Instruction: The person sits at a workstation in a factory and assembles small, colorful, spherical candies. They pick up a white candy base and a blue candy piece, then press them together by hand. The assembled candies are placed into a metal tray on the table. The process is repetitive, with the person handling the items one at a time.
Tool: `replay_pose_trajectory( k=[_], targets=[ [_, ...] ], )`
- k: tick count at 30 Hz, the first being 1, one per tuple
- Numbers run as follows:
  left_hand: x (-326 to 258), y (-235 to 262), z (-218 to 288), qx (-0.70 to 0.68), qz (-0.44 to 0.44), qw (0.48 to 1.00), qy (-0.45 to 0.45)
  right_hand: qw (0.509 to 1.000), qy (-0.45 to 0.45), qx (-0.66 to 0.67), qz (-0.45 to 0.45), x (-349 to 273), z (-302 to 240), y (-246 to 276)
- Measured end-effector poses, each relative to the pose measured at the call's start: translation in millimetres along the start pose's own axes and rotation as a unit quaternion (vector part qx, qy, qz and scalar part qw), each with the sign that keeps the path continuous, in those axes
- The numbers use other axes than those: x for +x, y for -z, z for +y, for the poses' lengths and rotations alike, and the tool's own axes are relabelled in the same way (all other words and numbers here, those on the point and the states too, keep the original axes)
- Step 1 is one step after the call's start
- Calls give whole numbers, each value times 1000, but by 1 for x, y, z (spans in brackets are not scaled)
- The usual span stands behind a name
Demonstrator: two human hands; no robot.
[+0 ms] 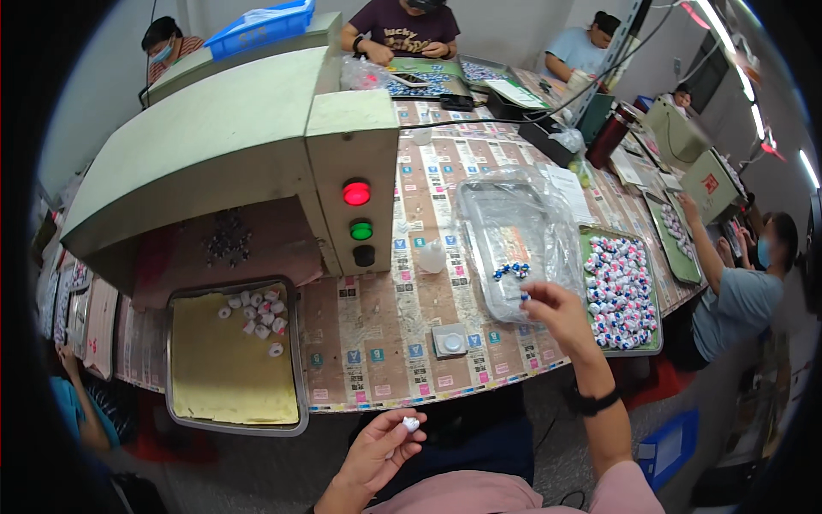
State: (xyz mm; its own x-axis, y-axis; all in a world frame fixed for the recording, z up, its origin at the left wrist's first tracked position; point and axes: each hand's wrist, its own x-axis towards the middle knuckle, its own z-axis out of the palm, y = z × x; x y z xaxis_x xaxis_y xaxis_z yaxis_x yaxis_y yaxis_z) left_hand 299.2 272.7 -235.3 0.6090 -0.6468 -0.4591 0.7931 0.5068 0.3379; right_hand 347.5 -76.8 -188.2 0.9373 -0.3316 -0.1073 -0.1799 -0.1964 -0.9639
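Note:
Near the lower edge, my left hand [377, 450] is closed around a small white rounded piece [411, 423], held in front of my body. Over the near right part of a plastic-covered metal tray [476, 287], my right hand [562, 317] pinches a small dark blue piece [525, 296] between thumb and fingertips. Several shiny blue pieces [511, 271] lie together in that tray, just beyond my right fingers. A small square block with a round white top [449, 340] sits on the table between my hands.
At left stands a cream machine [197, 128] with red and green lights. A yellow-lined tray [231, 377] of white pieces projects from its opening. Painted round pieces [618, 291] fill a green-lined tray at right. A white lump [431, 255] stands mid-table. Several co-workers sit around.

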Motion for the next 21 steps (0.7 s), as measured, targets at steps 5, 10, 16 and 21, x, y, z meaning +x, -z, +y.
replay_pose_trajectory(
  k=[5, 10, 16, 21],
  targets=[
    [15, -9, 8, -8, -44, 999, -6, 957, -121, 245, -99, -48, -11, -30],
    [23, -28, 14, -34, -44, 998, -10, 943, -130, 271, -139, -66, -12, -53],
    [18, -14, 7, -71, -66, 995, -28, 972, -116, 175, -104, -69, -18, -70],
    [16, -22, 14, -47, -49, 997, -28, 995, -2, 69, -74, -61, -18, -75]
  ],
)
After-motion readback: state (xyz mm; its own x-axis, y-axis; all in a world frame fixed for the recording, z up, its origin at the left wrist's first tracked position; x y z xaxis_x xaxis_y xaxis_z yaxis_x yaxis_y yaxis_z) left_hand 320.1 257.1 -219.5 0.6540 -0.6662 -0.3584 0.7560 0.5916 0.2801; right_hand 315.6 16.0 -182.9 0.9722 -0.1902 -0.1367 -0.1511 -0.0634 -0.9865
